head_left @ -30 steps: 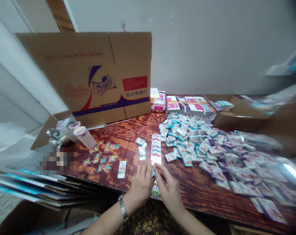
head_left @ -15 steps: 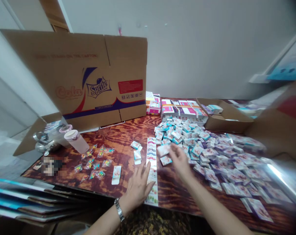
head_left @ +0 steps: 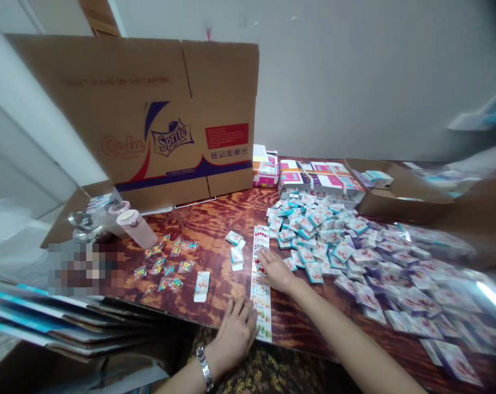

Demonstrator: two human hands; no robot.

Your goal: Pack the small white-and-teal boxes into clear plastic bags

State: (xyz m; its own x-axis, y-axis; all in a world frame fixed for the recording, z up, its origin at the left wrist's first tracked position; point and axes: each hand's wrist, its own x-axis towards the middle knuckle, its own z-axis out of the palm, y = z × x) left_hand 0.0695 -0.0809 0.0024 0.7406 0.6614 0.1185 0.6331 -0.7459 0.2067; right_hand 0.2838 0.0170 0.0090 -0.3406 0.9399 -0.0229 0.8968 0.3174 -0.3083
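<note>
A long white strip of colourful stickers [head_left: 261,301] lies on the table in front of me. My right hand [head_left: 276,272] rests flat over its middle, fingers stretched to the left and holding nothing. Beside the strip's lower left edge, my left hand [head_left: 236,328] lies palm down at the table's front edge with its fingers loosely apart. To the left are small white-and-blue boxes, one with its flap out [head_left: 201,285] and another [head_left: 237,257] farther back. A large heap of similar small boxes [head_left: 313,235] spreads to the right of the strip.
Small bags of coloured candy [head_left: 166,268] lie on the left, near a pink-lidded cup [head_left: 137,229]. Behind stands a big carton [head_left: 182,131]. Taped bundles [head_left: 319,178] and an open cardboard box [head_left: 399,202] are at the back right. Flattened cardboard [head_left: 59,323] is stacked lower left.
My right hand has left a small box at the heap's edge and come left onto the sticker strip. My left hand has drawn back from the strip's middle toward the table's front edge.
</note>
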